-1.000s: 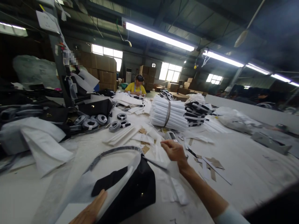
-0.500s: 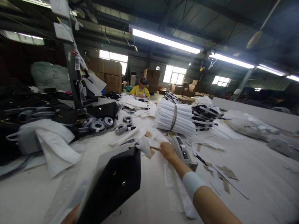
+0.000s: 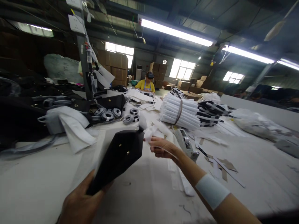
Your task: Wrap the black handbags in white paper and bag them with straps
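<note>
Left hand (image 3: 80,199) clamped on near end of black bag (image 3: 120,155). Right hand (image 3: 162,147), fingers bent together, at white paper (image 3: 150,133) beside bag's far corner; cannot tell whether gripping.

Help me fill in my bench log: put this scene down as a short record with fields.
Left hand: holds a black bag by its near end
Right hand: near the bag's far end, at a pale scrap; grip unclear
Beside right forearm: tape dispenser on the white table
Beyond hands: white rolls bound with a band
Left of rolls: coiled straps
Far side: person in a yellow top
</note>
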A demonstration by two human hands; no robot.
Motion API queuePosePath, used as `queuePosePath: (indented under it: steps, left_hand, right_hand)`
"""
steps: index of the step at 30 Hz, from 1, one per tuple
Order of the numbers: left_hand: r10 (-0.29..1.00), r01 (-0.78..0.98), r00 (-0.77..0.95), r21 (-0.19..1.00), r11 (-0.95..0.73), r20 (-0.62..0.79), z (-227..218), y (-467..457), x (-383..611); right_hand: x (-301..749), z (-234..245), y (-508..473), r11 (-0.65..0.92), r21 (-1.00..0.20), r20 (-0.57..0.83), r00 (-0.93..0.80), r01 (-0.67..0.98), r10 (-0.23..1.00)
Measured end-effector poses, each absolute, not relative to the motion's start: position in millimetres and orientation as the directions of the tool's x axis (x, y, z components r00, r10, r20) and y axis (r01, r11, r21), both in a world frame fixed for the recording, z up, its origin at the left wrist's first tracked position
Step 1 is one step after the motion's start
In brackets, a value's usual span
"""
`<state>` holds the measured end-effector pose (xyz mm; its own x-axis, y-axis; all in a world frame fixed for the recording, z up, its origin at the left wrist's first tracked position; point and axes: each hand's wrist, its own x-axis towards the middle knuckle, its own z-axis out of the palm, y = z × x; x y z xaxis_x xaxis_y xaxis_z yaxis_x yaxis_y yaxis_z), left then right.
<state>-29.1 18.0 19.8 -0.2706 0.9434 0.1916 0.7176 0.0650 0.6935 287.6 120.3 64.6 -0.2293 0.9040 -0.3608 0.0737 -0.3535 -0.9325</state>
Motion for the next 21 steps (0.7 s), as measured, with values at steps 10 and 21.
queuePosePath:
  steps: [10,21]
  left_hand:
    - [0.952,0.630,-0.284,0.771,0.094,0.116,48,12,-22]
    - [0.958,0.670,-0.260,0.737,0.088,0.123,50,12,-15]
  right_hand:
    - [266,3,50,-0.477,-0.847,-0.519,-0.173,0.235,0.837]
    - [234,11,-8,0.146,-0.487,0.003,-0.165,0.861,0.986]
